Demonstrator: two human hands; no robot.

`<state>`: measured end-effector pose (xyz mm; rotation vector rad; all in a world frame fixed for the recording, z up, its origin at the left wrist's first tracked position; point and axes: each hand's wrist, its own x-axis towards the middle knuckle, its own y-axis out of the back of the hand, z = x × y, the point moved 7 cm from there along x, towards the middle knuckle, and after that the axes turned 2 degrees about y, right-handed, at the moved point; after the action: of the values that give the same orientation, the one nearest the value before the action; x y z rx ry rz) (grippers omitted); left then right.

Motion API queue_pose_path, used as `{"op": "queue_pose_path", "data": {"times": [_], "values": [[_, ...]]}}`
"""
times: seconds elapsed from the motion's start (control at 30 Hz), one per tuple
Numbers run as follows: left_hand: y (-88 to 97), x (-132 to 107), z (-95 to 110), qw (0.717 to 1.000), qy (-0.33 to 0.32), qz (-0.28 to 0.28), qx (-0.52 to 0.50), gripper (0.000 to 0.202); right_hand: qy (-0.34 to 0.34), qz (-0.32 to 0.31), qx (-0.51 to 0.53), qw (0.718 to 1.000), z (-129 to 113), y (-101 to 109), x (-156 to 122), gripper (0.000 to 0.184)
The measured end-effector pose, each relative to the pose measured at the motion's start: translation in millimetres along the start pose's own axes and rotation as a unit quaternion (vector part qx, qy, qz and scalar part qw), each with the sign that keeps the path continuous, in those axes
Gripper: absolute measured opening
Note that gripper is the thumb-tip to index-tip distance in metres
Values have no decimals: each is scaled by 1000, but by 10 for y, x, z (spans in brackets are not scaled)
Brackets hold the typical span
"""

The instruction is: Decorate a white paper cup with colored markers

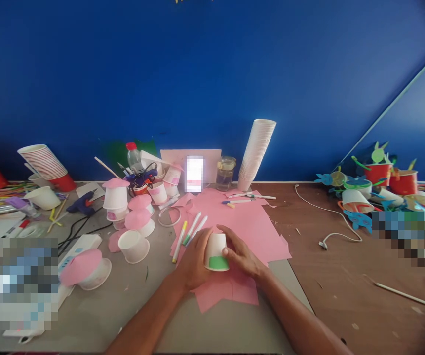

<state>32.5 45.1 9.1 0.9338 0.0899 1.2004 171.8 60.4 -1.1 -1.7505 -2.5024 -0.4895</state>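
Between my two hands is a white paper cup (217, 246), upside down, with a green patch on its side near the rim. My left hand (195, 259) wraps round its left side. On the other side, my right hand (242, 254) grips it with the thumb on the front. Under the hands spreads pink paper (249, 229) in overlapping sheets. Just left of my hands lie a yellow marker (179, 241) and a green-tipped marker (192, 229). A roll of clear tape (169, 216) rests farther back.
Cups with pink paper tops (116, 195) stand on the left, near a white power strip (79, 249) and a glue gun (82, 203). Behind are a tall leaning cup stack (257, 155) and a glass jar (225, 173). A white cable (330, 209) and cup crafts (358, 199) lie right.
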Motion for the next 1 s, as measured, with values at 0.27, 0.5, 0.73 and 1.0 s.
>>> {"op": "queue_pose_path", "data": {"times": [0.27, 0.5, 0.73, 1.0], "values": [[-63, -17, 8, 999, -7, -2, -51, 83, 6, 179, -16, 984, 176, 388, 0, 50], [-123, -2, 4, 995, 15, -2, -102, 87, -35, 245, -22, 969, 262, 491, 10, 54], [-192, 8, -113, 987, 69, -17, -145, 81, -68, 251, -178, 949, 231, 688, 188, 46], [-174, 12, -139, 980, 112, -29, -163, 78, -52, 247, -373, 893, 410, 1069, 725, 31]]}}
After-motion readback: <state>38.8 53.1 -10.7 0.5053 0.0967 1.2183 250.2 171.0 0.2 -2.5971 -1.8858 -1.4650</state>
